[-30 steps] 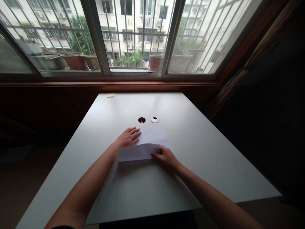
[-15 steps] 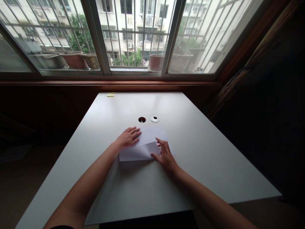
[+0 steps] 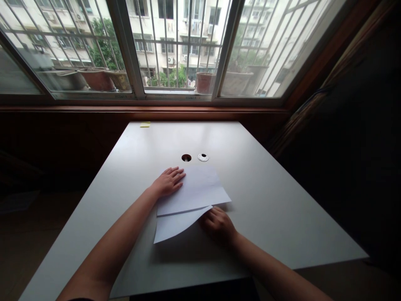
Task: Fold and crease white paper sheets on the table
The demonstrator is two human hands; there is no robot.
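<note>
A sheet of white paper (image 3: 196,188) lies on the white table (image 3: 122,175). Its near part is a flap (image 3: 175,225) that bends upward at the right, with a crease line between flap and sheet. My left hand (image 3: 169,182) rests flat on the paper's left side, fingers spread. At the raised right corner of the flap, my right hand (image 3: 217,225) is closed on the paper, its fingers curled and partly hidden by the flap.
Past the paper are a round hole (image 3: 186,158) in the tabletop and a white round cover (image 3: 203,157). A yellow sticky note (image 3: 145,124) lies near the far left table edge. A barred window (image 3: 178,50) stands behind the table.
The near flap, earlier folded up over the sheet, now extends toward me. My right hand has moved down and closed on its corner. My left hand stays in place.
</note>
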